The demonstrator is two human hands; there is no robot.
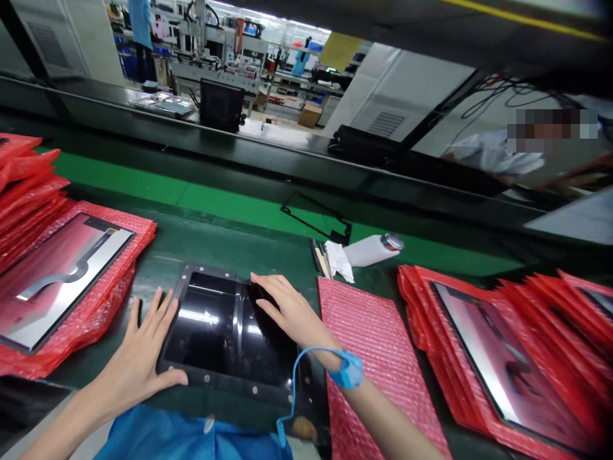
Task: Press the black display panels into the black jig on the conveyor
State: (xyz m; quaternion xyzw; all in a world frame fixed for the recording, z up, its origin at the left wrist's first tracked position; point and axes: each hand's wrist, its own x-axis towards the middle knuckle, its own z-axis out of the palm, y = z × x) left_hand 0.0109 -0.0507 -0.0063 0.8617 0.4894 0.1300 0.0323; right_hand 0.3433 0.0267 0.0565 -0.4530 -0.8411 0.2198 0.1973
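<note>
A glossy black display panel [215, 342] lies flat on the bench inside a dark grey frame [230, 383] with round silver dots along its edges. My left hand [143, 348] is spread along the frame's left side, thumb on the near left corner. Over the upper right part of the panel rests my right hand [292, 310], fingers stretched and thumb apart, with a blue wrist strap [349, 369] and its cord behind it. Under the right forearm is a pink bubble-wrap sheet [378, 338].
Red bubble bags with a display panel [71, 275] on top are piled at left. More red bags [550, 332] with another panel stand at right. A white bottle [371, 250], a crumpled tissue [339, 260] and thin black frame [316, 217] lie beyond. A person sits far right.
</note>
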